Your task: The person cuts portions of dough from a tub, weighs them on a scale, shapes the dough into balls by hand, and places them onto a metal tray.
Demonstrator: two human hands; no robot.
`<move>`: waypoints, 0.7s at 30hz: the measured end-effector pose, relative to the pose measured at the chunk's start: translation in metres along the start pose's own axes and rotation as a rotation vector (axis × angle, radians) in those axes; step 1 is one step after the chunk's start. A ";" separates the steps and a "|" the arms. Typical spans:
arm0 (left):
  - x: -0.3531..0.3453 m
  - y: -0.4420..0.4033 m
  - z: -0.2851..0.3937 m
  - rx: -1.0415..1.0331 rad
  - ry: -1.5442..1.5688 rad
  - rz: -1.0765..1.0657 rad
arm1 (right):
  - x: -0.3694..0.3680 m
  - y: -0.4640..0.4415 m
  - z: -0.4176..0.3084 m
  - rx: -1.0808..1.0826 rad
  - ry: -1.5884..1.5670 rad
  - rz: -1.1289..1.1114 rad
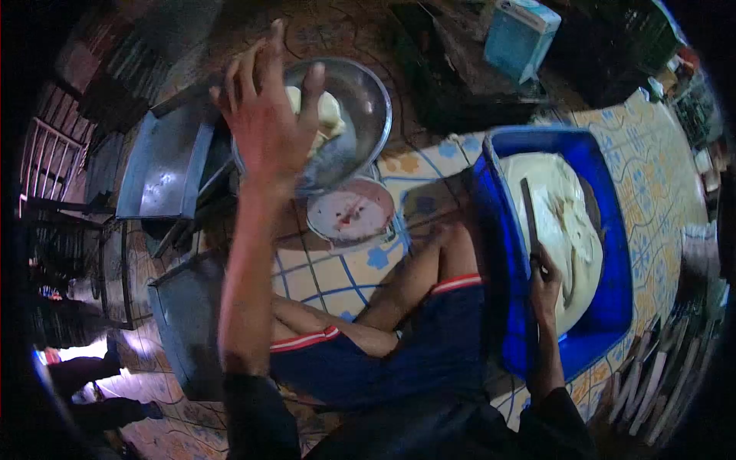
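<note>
My left hand [268,115] is raised with its fingers spread, holding nothing, in front of a round metal bowl [372,100]. A pale lump of dough [330,115] lies in that bowl, partly hidden behind the hand. On the right, my right hand [545,280] is closed around a dark flat blade [529,203], which points away from me over the large pale dough mass [571,222]. That mass fills much of a blue plastic tub [613,307]. Beside the metal bowl is a small round pinkish container [350,211] with a whitish surface.
Metal trays [165,169] stand at the left. A light blue box [521,38] is at the top. Wooden sticks [652,383] lie at the lower right. My crossed legs [414,284] are on the patterned floor [652,184] between bowl and tub.
</note>
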State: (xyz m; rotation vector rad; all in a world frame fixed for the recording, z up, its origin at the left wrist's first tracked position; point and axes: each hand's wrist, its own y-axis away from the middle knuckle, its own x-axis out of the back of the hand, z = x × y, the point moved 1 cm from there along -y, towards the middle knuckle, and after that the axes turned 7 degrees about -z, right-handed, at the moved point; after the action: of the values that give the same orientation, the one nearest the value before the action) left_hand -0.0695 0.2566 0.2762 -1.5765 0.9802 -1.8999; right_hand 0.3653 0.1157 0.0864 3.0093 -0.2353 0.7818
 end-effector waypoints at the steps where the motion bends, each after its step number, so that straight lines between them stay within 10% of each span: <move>1: 0.009 0.002 0.034 0.017 0.144 0.092 | 0.004 0.003 0.005 -0.019 -0.027 0.011; 5: -0.018 0.076 0.212 -0.307 0.696 -0.375 | 0.048 0.018 0.001 -0.107 -0.249 0.246; 6: -0.037 0.086 0.257 -0.272 0.849 -0.765 | 0.061 0.021 -0.001 -0.104 -0.224 0.311; 11: -0.143 0.180 0.402 -0.250 0.667 -0.871 | 0.103 0.030 0.059 -0.114 -0.084 0.473; 21: -0.129 0.177 0.390 -0.285 0.713 -1.006 | 0.071 0.019 0.040 -0.176 -0.200 0.218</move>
State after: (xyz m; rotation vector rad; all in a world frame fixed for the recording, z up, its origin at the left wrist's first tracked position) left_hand 0.3243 0.1562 0.0893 -1.7496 0.7702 -3.2976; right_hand 0.4426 0.0842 0.0852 2.9228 -0.6113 0.4407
